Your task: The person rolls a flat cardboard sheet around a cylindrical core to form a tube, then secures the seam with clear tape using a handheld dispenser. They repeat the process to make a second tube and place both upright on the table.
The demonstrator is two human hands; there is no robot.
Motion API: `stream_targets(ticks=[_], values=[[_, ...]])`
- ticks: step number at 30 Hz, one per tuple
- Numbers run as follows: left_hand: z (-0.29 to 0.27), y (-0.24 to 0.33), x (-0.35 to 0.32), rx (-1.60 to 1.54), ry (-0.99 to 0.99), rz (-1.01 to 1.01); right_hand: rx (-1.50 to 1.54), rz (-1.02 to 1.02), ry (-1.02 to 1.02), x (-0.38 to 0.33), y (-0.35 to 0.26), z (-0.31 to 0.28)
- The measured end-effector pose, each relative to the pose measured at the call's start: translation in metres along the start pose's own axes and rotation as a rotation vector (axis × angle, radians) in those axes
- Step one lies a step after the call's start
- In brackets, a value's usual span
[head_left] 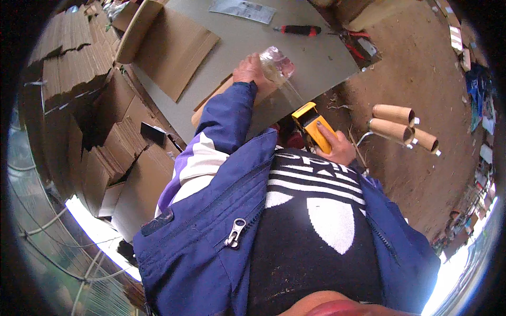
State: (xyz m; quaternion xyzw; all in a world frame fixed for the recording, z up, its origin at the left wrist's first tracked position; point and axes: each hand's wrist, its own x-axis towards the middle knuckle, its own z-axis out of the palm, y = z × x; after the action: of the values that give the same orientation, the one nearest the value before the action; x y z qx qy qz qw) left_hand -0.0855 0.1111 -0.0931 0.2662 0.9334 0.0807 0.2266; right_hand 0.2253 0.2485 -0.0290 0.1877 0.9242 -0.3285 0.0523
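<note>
My right hand (341, 151) is closed round a yellow tape dispenser (320, 136), just in front of my chest beside the table's near edge. From its head a strip of clear tape (295, 94) stretches up to a clear, shiny plastic-wrapped bundle (279, 62) with a pinkish tint. My left hand (249, 71) grips a brown cardboard piece (265, 101) on the grey table (327, 63), its fingers curled over the far edge beside that bundle. My left forearm covers part of the cardboard.
A flat cardboard sheet (176, 52) lies at the table's far left. Farther back are a red-and-black screwdriver (300, 30), red-handled pliers (357, 50) and a printed plastic bag (242, 9). Cardboard tubes (392, 129) stand at the right over brown ground. Stacked cardboard (79, 68) fills the left.
</note>
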Motion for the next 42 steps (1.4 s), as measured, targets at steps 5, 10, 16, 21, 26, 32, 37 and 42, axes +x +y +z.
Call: stream_targets(ticks=[5, 10, 16, 21, 26, 32, 37, 42], values=[[0.006, -0.019, 0.018, -0.165, -0.128, -0.020, -0.074, 0.068, -0.062, 0.028, 0.034, 0.043], [0.013, -0.086, 0.100, -0.688, -0.470, 0.093, -0.137, 0.070, -0.057, 0.107, 0.015, 0.062], [-0.022, -0.121, 0.119, -0.507, -0.180, 0.211, -0.022, 0.119, -0.050, 0.204, -0.050, 0.061], [-0.036, -0.071, 0.093, 0.079, 0.096, 0.063, 0.067, 0.033, 0.023, 0.249, -0.085, 0.048], [-0.057, -0.082, 0.113, 0.085, -0.028, 0.006, 0.035, -0.032, -0.005, 0.174, -0.064, 0.017], [-0.060, -0.110, 0.139, -0.142, -0.069, 0.148, -0.060, 0.158, -0.199, 0.211, -0.030, 0.068], [-0.064, -0.129, 0.168, -0.352, -0.274, 0.151, -0.040, 0.135, -0.163, 0.280, -0.026, 0.103], [-0.015, -0.108, 0.130, -0.884, -0.678, 0.051, -0.076, 0.015, 0.007, 0.172, -0.006, 0.069]])
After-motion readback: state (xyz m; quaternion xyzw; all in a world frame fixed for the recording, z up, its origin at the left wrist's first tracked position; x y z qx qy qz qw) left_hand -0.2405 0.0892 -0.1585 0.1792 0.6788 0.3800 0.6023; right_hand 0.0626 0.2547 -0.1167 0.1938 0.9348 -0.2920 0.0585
